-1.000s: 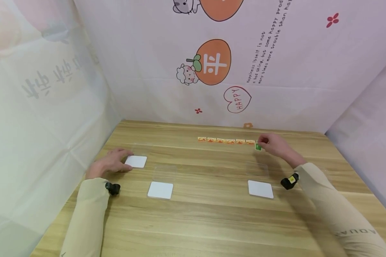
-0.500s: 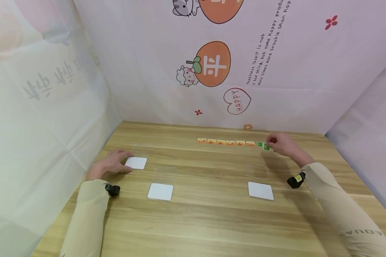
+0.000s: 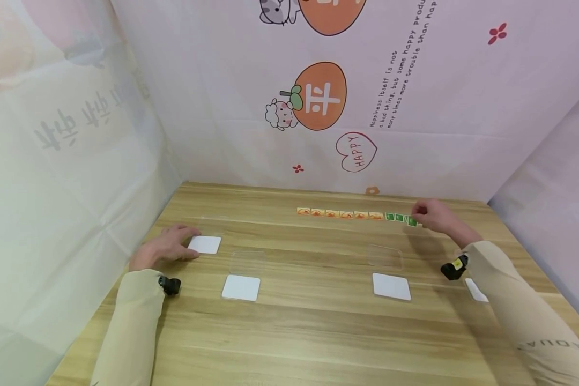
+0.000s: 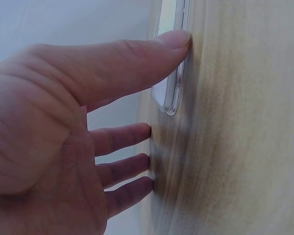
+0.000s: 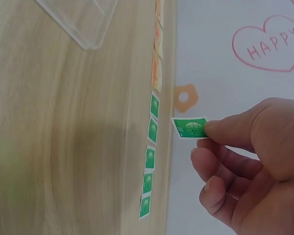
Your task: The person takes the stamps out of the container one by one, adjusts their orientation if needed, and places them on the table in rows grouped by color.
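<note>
With thumb and fingertip, my right hand [image 3: 434,215] pinches a small green stamp [image 5: 190,128] by its edge, lifted above the table in the right wrist view. Below it, several green stamps [image 5: 152,130] with white borders form a line on the wood. That line carries on from a row of orange-and-yellow stamps [image 3: 346,214] near the back edge. My left hand [image 3: 170,244] rests at the left end of a flat white-topped clear case [image 3: 205,244]. Its thumb lies straight along the case's near edge, while the other fingers [image 4: 122,138] reach straight to the tabletop.
Two more white-topped cases, a left one [image 3: 241,288] and a right one [image 3: 391,286], lie nearer on the wooden table [image 3: 289,332]. Each has a clear plastic lid [image 3: 247,262] behind it. Another white piece [image 3: 476,290] shows beside my right sleeve. Printed cloth [image 3: 222,107] walls the table.
My right hand has moved rightward along the row with a green stamp between its fingers. More green stamps now show beyond the orange ones. My left hand stays where it was.
</note>
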Demonstrator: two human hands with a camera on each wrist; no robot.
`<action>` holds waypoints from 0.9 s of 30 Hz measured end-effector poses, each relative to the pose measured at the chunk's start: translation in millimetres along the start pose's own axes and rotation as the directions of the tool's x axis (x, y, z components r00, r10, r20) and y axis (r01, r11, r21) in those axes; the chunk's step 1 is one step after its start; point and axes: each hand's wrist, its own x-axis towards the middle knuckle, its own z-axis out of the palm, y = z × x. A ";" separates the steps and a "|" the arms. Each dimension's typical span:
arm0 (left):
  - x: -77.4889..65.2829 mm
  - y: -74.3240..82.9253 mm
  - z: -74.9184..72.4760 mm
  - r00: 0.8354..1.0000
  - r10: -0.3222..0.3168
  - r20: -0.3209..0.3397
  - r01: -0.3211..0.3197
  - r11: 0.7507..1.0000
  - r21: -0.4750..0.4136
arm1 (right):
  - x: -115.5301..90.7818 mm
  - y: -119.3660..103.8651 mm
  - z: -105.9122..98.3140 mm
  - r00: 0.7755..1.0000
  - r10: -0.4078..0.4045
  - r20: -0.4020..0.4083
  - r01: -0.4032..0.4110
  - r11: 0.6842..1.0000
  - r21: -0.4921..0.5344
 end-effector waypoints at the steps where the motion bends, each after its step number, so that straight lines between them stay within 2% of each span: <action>1: 0.1 0.2 0.0 1.000 0.000 0.003 0.000 1.000 0.000 | -0.4 2.1 -0.8 1.000 0.011 0.004 -0.011 1.000 -0.002; 10: 0.8 1.4 -1.6 1.000 0.001 0.002 -0.001 1.000 -0.002 | 3.4 23.7 -9.4 0.996 0.082 0.043 -0.082 0.997 0.000; 20: 0.9 1.0 -2.4 1.000 -0.009 0.004 0.009 1.000 -0.006 | 9.4 39.8 -18.0 0.989 0.119 0.083 -0.120 0.993 0.011; 27: -1.1 2.8 -3.6 1.000 -0.011 0.015 0.012 1.000 -0.007 | 9.2 48.6 -20.0 0.987 0.136 0.084 -0.136 0.991 -0.008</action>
